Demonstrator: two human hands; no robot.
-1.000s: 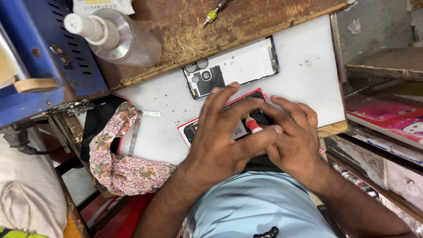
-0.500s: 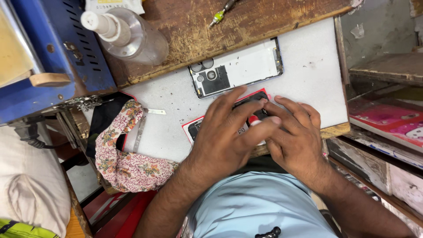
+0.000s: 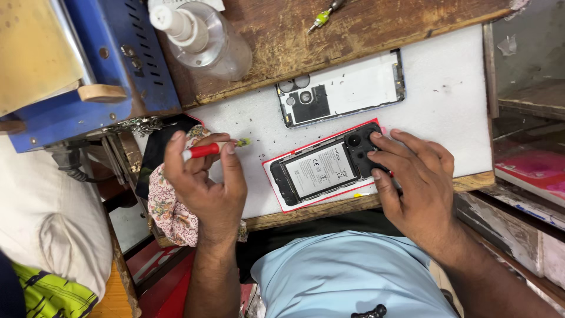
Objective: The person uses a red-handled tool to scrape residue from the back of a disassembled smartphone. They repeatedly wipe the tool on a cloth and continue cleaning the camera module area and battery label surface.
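Nearest, a smooth light blue shirt (image 3: 347, 274) is seen at the bottom. A soft flowered cloth (image 3: 170, 209) hangs at the near left edge of the flat white mat (image 3: 453, 88). Just above the cloth, a thin red-handled screwdriver (image 3: 206, 150) with a small yellow-green tip is pinched between the thumb and fingers of the left hand (image 3: 203, 179). To the right, the opened phone (image 3: 323, 171) lies on a red-edged card (image 3: 276, 176) near the front of the mat. Its back is off, and a flat grey battery and black camera part are shown. The right hand (image 3: 412, 176) is laid on the phone's right end, with fingertips pressed on the black part and the thumb at the near edge; nothing is closed inside that hand. A little farther, the white phone back cover (image 3: 347, 88) lies on the mat, a rounded rectangle with camera holes. Farthest, a rough wooden bench top (image 3: 376, 29) is seen, with a clear round plastic bottle (image 3: 203, 38) and a blue metal box (image 3: 106, 70) at the far left.
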